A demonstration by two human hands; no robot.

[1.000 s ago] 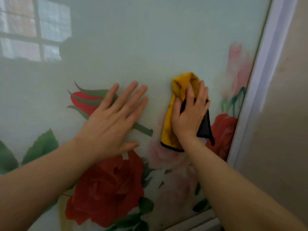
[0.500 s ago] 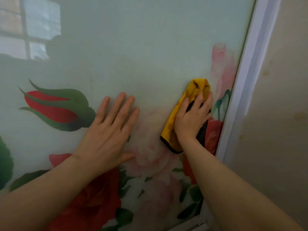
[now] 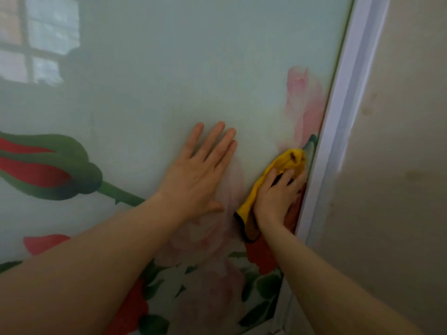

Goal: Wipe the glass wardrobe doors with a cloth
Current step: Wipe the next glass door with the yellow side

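Two hands moved right. Your right hand (image 3: 274, 199) pressed yellow cloth (image 3: 287, 163) beside white frame (image 3: 338, 131). Left hand (image 3: 197, 177) lay flat, fingers straight, on glass door (image 3: 169, 68). Edge got wiped.

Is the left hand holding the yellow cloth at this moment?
No, the left hand lies flat on the glass door; the right hand presses the yellow cloth.

Dim, flat daylight is filling the frame, colours looking washed and greenish. A window reflection (image 3: 40, 39) is glaring pale across the upper left of the glass door (image 3: 181, 68). Whole frame is reading soft; the yellow cloth (image 3: 287, 160) edge is smearing slightly. Wide-angle lens is leaning the white door frame (image 3: 348, 97). Forearms at the bottom are sitting in shadow.
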